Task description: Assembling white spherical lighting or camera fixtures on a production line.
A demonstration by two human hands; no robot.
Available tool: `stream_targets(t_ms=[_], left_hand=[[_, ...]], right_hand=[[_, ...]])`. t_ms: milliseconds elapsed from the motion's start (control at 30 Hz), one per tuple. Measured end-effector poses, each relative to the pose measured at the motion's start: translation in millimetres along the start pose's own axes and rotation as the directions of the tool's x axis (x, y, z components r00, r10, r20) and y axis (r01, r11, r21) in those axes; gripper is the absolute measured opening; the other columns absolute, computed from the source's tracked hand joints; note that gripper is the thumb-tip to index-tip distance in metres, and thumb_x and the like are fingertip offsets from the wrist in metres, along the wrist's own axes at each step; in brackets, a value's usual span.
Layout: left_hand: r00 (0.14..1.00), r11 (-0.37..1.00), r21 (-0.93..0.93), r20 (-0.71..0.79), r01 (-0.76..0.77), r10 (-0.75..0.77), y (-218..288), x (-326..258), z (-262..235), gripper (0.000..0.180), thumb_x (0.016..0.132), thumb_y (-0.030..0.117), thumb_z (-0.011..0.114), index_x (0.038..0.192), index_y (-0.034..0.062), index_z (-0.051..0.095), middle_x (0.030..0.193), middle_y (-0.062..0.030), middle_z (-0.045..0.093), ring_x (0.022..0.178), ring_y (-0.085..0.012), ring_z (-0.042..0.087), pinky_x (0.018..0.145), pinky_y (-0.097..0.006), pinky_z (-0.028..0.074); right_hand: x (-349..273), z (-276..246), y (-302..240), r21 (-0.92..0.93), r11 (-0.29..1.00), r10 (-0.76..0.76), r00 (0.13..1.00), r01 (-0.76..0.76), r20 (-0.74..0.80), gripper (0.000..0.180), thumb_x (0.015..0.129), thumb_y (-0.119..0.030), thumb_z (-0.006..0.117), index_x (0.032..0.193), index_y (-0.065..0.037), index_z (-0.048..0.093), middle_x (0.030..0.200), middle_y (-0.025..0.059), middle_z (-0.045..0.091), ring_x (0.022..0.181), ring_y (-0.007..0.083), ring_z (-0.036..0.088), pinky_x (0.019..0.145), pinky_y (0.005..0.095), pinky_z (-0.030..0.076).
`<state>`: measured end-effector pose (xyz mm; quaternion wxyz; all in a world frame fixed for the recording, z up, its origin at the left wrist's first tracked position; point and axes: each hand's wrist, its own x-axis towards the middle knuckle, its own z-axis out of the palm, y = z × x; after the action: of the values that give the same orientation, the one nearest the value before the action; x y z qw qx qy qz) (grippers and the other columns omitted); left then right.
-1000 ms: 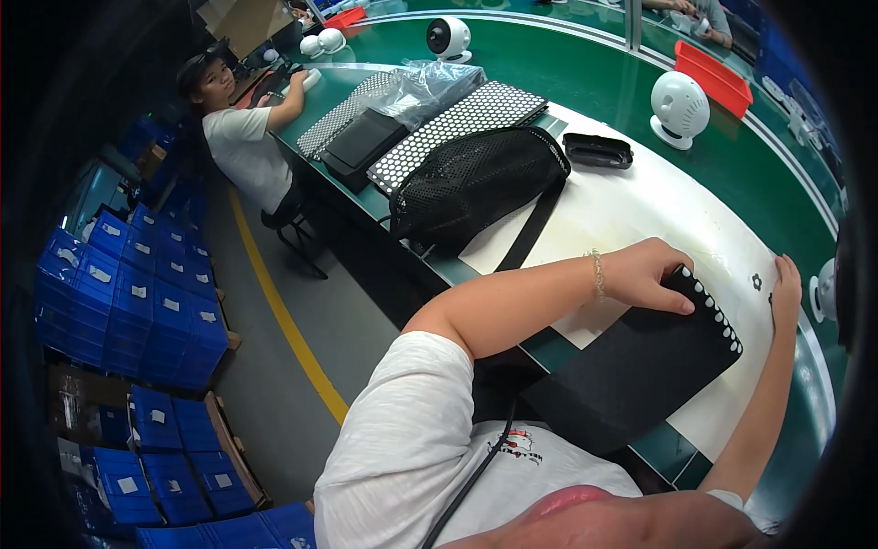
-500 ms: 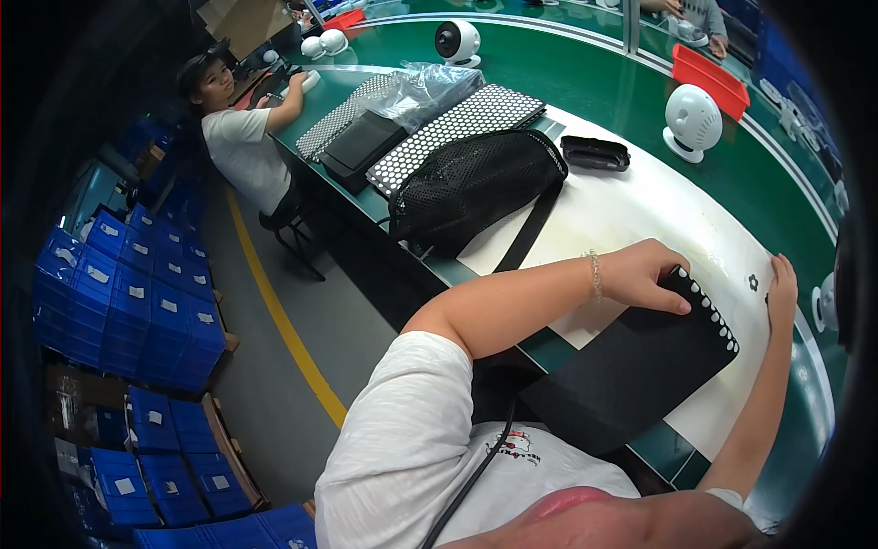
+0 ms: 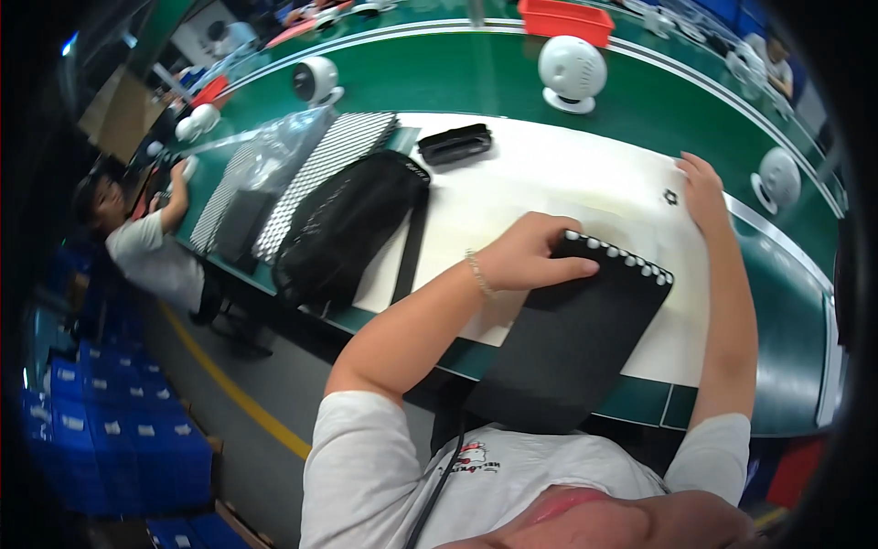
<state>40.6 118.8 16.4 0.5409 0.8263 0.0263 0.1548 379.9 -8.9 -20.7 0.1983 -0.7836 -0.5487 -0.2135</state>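
Two-handed | pinching black sheet by white-dotted edge, left hand | resting right hand open beside black flower shape

The black sheet you hold looks smooth and matt, though you can't tell whether it is card or cloth. Your white sheet has a smooth, paper-like face with a faint sheen. You see crinkled, glossy clear plastic in the bag, soft matt cloth in the black pouch, smooth plastic on the white rounded device and wrinkled cloth in your shirt.
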Motion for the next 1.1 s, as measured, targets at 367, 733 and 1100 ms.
stream_targets(t_ms=[367,733,1100], left_hand=[[0.997,0.993,-0.117,0.081,0.024,-0.015,4,-4,-6,0.022,0.075,0.02,0.066,0.077,-0.0007,0.06,0.054,-0.0014,0.05,0.053,-0.0042,0.04,0.048,-0.022,0.034],[0.997,0.991,-0.12,0.047,-0.057,0.063,-3,-5,-5,0.025,0.075,0.02,0.066,0.067,0.0005,0.052,0.056,-0.0016,0.044,0.056,-0.0064,0.037,0.05,-0.024,0.033],[0.999,0.994,-0.113,0.042,0.0,0.004,11,-2,4,0.021,0.074,0.016,0.067,0.065,0.0026,0.054,0.053,0.0002,0.044,0.052,-0.0055,0.039,0.046,-0.023,0.031]], right_hand=[[79,9,-92,0.487,0.86,-0.15,0.839,-0.151,0.524,0.032,0.086,-0.024,0.05,0.113,-0.007,0.052,0.121,0.0103,0.047,0.113,0.0242,0.043,0.095,0.0308,0.034],[118,80,-121,0.064,0.99,0.105,0.958,-0.126,0.265,0.049,0.078,-0.028,0.058,0.12,-0.007,0.044,0.122,0.0139,0.046,0.115,0.0308,0.041,0.095,0.0405,0.032],[65,-38,-107,0.427,0.9,0.196,0.956,-0.087,-0.217,0.022,0.075,-0.021,0.064,0.09,-0.005,0.06,0.079,0.0087,0.059,0.072,0.0227,0.057,0.065,0.0308,0.045]])
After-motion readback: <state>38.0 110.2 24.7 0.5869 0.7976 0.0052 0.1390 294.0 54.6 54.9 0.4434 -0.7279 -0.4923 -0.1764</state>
